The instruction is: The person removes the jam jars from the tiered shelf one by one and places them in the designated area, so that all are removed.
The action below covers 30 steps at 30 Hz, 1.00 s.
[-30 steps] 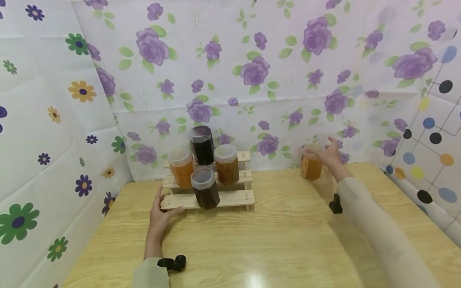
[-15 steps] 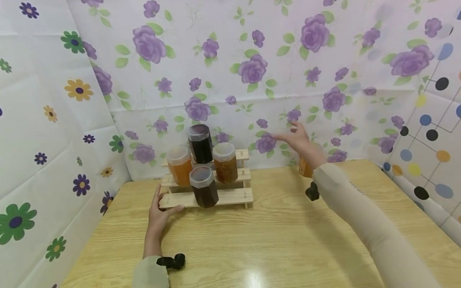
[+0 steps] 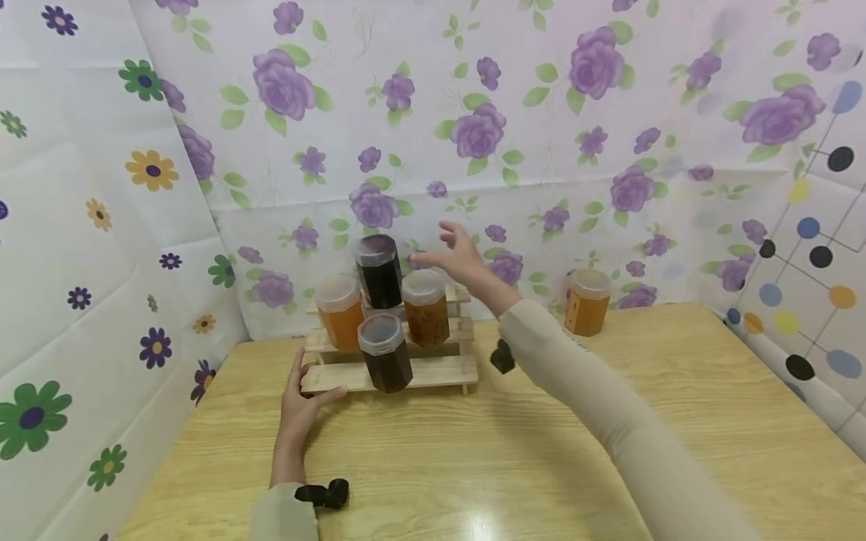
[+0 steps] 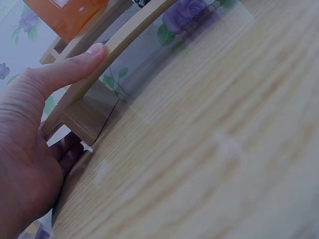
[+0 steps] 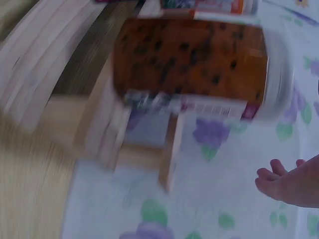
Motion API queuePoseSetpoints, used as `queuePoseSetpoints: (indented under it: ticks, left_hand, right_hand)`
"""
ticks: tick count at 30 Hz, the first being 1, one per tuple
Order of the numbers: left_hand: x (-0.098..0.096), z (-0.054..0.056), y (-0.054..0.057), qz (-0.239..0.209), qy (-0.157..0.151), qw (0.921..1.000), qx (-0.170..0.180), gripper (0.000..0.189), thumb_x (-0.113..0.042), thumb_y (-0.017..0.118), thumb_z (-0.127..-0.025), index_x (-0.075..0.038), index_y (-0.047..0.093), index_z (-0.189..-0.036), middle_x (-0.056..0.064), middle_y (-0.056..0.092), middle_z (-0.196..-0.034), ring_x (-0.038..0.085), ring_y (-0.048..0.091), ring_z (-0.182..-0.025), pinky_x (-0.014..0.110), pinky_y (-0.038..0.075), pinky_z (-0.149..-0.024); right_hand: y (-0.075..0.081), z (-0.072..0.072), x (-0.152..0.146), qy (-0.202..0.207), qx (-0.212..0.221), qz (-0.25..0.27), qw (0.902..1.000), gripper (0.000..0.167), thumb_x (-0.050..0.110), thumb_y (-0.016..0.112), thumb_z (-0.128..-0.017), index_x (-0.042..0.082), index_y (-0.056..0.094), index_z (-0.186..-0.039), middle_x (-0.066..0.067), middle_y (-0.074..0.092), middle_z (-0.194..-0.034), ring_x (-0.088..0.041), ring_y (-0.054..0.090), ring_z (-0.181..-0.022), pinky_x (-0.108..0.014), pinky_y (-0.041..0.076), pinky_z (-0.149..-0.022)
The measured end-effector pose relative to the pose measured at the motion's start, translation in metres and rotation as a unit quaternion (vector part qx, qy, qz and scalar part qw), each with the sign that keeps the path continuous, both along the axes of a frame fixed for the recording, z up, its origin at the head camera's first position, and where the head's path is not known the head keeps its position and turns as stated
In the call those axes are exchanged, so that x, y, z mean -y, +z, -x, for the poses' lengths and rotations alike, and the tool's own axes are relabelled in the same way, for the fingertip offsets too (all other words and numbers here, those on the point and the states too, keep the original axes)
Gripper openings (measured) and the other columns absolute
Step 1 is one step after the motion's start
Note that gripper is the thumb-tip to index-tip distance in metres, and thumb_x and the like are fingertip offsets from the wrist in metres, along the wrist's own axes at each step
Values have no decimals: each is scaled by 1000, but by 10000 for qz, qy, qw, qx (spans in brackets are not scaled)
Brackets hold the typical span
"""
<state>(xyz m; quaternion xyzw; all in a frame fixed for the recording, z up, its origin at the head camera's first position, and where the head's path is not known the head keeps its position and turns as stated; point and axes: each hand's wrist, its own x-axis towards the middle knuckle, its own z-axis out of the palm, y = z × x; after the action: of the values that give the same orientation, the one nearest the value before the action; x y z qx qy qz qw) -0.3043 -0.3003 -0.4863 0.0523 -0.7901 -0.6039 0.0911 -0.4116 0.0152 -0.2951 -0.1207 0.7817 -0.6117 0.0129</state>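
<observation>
A three-step wooden rack (image 3: 443, 370) holds several lidded jars. On its left end my left hand (image 3: 298, 412) grips the lowest step, thumb over the front edge and fingers behind, as the left wrist view shows at the rack's end (image 4: 82, 94). My right hand (image 3: 465, 263) hovers over the rack's right side, fingers spread and holding nothing. It is close above the speckled brown jar (image 3: 428, 319) and right of the dark jar (image 3: 380, 282) on the top step. An orange jar (image 3: 343, 323) stands on the middle step, a dark brown jar (image 3: 389, 367) on the lowest.
Another amber jar (image 3: 587, 309) stands alone at the back right of the wood-grain table (image 3: 406, 466). Flower-printed sheets (image 3: 514, 98) rise behind the table and along its left side; a dotted sheet (image 3: 812, 300) lines the right.
My right hand has left the lone amber jar at the back right and swung left to the rack. The left hand keeps its grip on the rack; the jars have not moved.
</observation>
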Motion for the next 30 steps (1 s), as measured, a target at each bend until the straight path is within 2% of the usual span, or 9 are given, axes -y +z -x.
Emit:
queuePoseSetpoints:
  ticks: [6, 11, 15, 18, 23, 26, 30]
  left_hand:
    - [4, -1, 4, 76, -30, 10000, 11, 111, -20, 82, -79, -42, 5, -156, 12, 21, -161, 31, 28, -142, 46, 31, -108]
    - [3, -2, 2, 10, -29, 10000, 4, 111, -19, 82, -79, -42, 6, -156, 13, 21, -161, 33, 23, -145, 50, 29, -112]
    - [2, -2, 2, 63, -18, 10000, -8, 112, -20, 83, -78, -39, 6, -157, 14, 22, -160, 33, 21, -146, 50, 29, -112]
    - [1, -2, 4, 159, 42, 9999, -13, 111, -22, 83, -78, -38, 7, -157, 13, 23, -160, 32, 27, -143, 43, 34, -106]
    - [3, -3, 6, 170, 46, 9998, 79, 110, -22, 82, -80, -45, 5, -155, 9, 24, -160, 28, 31, -138, 23, 35, -93]
    - [2, -4, 5, 113, 3, 9999, 65, 110, -20, 81, -80, -44, 5, -155, 9, 24, -159, 27, 30, -139, 14, 35, -89]
    - [-2, -2, 2, 94, -8, 10000, 27, 110, -19, 81, -80, -39, 5, -157, 10, 26, -158, 25, 34, -134, 10, 36, -85]
  right_hand:
    - [13, 7, 51, 511, -36, -19, 9987, 99, 35, 78, -82, 18, 16, -157, -12, 28, -159, -28, 28, -147, -44, 32, -116]
    - [9, 15, 80, 355, 12, 105, 9993, 98, 33, 78, -83, 16, 16, -157, -15, 32, -157, -29, 32, -145, -43, 33, -116]
    - [4, 19, 91, 162, -120, 303, 9993, 99, 30, 81, -80, 17, 18, -156, -12, 35, -156, -28, 33, -145, -42, 34, -116]
    - [3, 20, 92, 178, -211, 96, 9996, 102, 32, 83, -77, 16, 20, -156, -11, 33, -158, -28, 33, -145, -43, 35, -115]
    - [2, 19, 91, 447, -82, -242, 9987, 101, 35, 84, -76, 14, 25, -155, -10, 30, -159, -28, 33, -145, -44, 34, -115]
    - [1, 18, 89, 487, -67, -238, 9985, 97, 32, 84, -76, 12, 29, -153, -10, 33, -158, -29, 36, -143, -44, 35, -115]
    - [0, 19, 87, 409, -98, -119, 9990, 92, 28, 84, -76, 10, 33, -150, -12, 37, -155, -31, 39, -140, -44, 36, -114]
